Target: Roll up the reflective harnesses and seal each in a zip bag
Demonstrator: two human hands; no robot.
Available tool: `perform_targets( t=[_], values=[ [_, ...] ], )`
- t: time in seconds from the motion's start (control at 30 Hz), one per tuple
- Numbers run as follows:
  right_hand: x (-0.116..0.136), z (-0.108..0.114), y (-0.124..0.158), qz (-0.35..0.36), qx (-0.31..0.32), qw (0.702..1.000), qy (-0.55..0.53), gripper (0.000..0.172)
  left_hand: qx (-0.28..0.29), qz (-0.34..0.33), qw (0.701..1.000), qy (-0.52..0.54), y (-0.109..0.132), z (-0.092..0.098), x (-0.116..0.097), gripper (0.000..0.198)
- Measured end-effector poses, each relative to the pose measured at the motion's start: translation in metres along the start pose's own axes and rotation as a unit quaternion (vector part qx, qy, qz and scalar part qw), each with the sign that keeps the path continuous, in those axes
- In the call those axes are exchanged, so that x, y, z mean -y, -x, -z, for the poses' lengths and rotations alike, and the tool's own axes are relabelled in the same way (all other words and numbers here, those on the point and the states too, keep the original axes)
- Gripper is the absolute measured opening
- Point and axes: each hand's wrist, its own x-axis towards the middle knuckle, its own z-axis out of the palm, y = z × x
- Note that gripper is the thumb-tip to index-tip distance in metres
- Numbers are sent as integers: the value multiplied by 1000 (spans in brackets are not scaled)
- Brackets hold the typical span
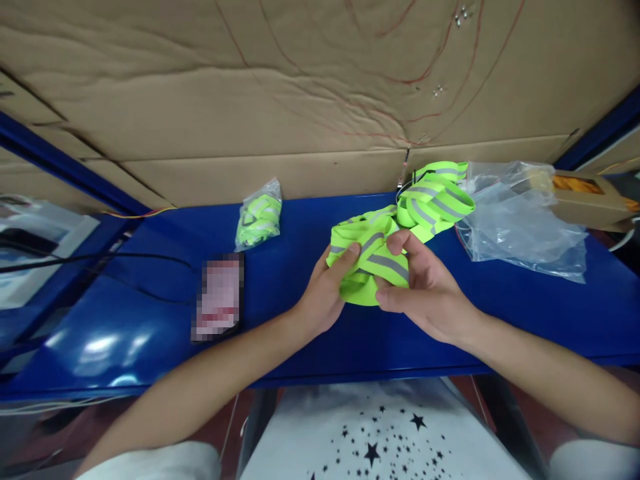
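A bundle of neon yellow-green reflective strap [373, 257] with grey stripes is held up over the blue table between both hands. My left hand [325, 287] grips its left side, the thumb pressed on the front. On the right, my right hand [425, 287] has its thumb and index finger at the bundle's edge, closed around it; the other fingers are partly hidden. Behind it lies another heap of the same reflective strap [437, 197], close to the held bundle. Whether the two are joined cannot be made out.
Clear plastic bags [525, 223] lie at the right, beside a cardboard box [585, 200]. A bagged strap bundle [260, 217] rests at the back left. Nearer on the left is a phone [217, 300] with a blurred screen, near black cables [100, 259]. A cardboard panel [250, 113] stands behind the table.
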Motion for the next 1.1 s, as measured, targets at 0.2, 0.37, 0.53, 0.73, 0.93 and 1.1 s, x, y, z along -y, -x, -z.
perform_targets(
  t=[0.2,0.37,0.53,0.73,0.93,1.1],
  values=[
    [7,22,-4,56,106,952,283,49,-34,-35,999,9,-5,8,-26,33],
    [-9,26,-1,143,97,801,573,56,-45,-31,998,17,-8,9,-29,28],
    [-29,17,0,204,32,696,688,46,-18,-22,999,18,-8,12,-24,28],
    [-26,14,-2,245,16,666,704,35,-48,-39,998,-14,-9,16,-22,24],
    [-25,10,1,278,71,692,663,18,-68,-51,995,-50,-11,15,-8,37],
    [-13,15,-2,219,40,776,590,11,-35,-8,999,-12,-12,14,-8,32]
  ],
)
